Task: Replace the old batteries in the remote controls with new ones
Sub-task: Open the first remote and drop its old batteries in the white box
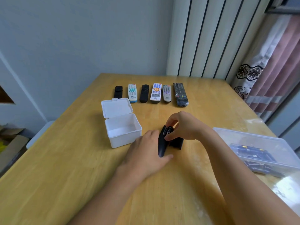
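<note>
Under the right hand (181, 127), near the middle of the pale wooden table (65, 176), lies a black remote control (162, 143), back upward with its battery bay open. Two black cylindrical batteries (167, 131) sit side by side in the bay at its far end, and the right hand's fingertips and thumb pinch them there. The left hand (146, 153) lies flat along the remote's left side with straight fingers, its thumb at the near end, steadying it. Just right of the remote, touching it, rests a black battery cover (176, 142).

Left of the grip stands a white plastic box (125, 137) with its hinged lid (116, 107) thrown back; nothing shows inside it. To the right, well apart, a clear plastic tray (243, 135) holds a heap of dark batteries with gold ends (253, 153).

Beyond the grip, six more remotes lie in a row: a small black one (118, 92), a white one with teal buttons (132, 92), another black one (144, 93), a white one with orange buttons (156, 92), a grey one (166, 93) and a long black one in clear wrap (180, 94).

Pale blue walls stand behind the table, with a white ribbed panel (211, 38) and a pink curtain (276, 70) at the right.
</note>
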Demonstrator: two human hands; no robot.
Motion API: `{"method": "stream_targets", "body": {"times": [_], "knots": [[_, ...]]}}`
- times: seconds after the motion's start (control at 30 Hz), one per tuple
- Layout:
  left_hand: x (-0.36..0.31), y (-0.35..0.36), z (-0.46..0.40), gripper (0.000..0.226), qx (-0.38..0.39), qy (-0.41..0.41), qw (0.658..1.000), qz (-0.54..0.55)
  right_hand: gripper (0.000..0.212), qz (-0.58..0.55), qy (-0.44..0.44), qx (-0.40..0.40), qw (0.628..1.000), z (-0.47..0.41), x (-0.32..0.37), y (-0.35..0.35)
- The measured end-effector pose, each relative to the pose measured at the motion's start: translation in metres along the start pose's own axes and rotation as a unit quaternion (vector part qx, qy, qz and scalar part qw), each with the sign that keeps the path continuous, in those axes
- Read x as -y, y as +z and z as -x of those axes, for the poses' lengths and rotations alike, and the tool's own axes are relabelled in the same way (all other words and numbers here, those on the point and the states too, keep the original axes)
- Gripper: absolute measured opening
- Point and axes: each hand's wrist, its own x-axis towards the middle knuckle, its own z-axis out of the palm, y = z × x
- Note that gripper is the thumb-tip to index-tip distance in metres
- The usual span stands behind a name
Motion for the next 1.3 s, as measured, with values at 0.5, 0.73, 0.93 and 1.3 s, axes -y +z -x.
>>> {"method": "stream_targets", "body": {"times": [0.5,0.73,0.93,1.3], "knots": [[0.021,-0.005,-0.013,0.034,0.08,-0.131,0.854,0.498,0.037,-0.023,-0.123,-0.144,0.982,0.005,0.027,0.002],[0.022,-0.003,-0.016,0.037,0.063,-0.111,0.859,0.496,0.024,0.063,-0.172,-0.141,0.973,0.002,0.034,0.018],[0.028,0.001,-0.014,0.036,0.05,-0.064,0.916,0.393,0.029,0.065,-0.193,-0.165,0.965,0.006,0.032,0.025],[0.023,0.003,-0.02,0.03,0.009,-0.087,0.896,0.435,0.033,-0.027,-0.176,-0.173,0.969,0.006,0.026,0.019]]}}
